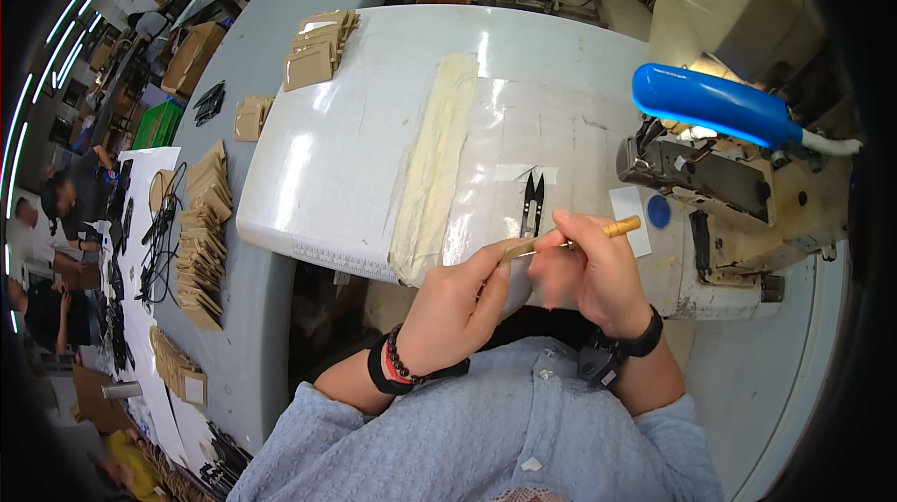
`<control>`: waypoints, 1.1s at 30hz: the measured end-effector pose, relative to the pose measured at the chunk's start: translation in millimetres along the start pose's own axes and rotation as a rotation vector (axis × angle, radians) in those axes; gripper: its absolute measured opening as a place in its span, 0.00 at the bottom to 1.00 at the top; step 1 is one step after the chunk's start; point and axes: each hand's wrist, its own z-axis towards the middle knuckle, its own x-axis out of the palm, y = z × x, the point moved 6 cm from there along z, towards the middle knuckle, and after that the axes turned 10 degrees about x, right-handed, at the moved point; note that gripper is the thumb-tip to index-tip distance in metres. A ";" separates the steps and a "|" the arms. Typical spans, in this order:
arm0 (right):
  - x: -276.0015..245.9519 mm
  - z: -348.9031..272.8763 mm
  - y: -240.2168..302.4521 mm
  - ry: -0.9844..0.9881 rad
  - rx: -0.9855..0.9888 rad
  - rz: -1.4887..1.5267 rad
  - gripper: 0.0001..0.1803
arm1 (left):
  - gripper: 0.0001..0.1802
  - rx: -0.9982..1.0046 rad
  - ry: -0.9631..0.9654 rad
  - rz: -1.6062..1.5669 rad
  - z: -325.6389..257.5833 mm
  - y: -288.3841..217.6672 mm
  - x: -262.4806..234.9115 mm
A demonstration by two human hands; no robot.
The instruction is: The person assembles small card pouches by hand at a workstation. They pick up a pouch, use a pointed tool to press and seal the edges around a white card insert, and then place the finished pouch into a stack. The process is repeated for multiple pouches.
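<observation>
My left hand (464, 301) pinches a small tan piece (517, 249) between thumb and fingers. My right hand (598, 273) grips a thin metal-shafted tool with a yellow-brown handle (622, 226), which looks like an awl. The handle sticks out past the right fingers, and the metal end points at the tan piece; whether they touch I cannot tell. Some right fingers are blurred. Just beyond both hands, black thread snips (533, 203) lie on the white table (364, 165), blades pointing away.
A sewing machine (696, 175) stands at the right under a blue lamp (715, 102). Yellowish tape (434, 165) crosses the table. Stacked tan pieces (313, 58) sit at its far left corner, and more tan stacks (201, 254) line the grey table (257, 315). People work at far left.
</observation>
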 end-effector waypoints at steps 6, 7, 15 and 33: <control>0.0 3.6 -11.2 -0.028 -0.024 0.071 0.21 | 0.16 -0.095 0.008 0.049 -3.8 -3.0 -2.4; -0.2 1.9 -12.6 -0.060 -0.025 0.051 0.21 | 0.15 -0.102 0.010 0.075 1.2 -5.5 -7.0; 2.6 -0.4 -7.4 -0.081 -0.218 -0.085 0.20 | 0.13 -0.125 -0.140 -0.101 -2.4 5.0 -0.9; 28.6 -55.5 2.1 -0.154 -0.697 -0.602 0.16 | 0.14 0.114 -0.267 -0.173 3.5 -1.4 19.9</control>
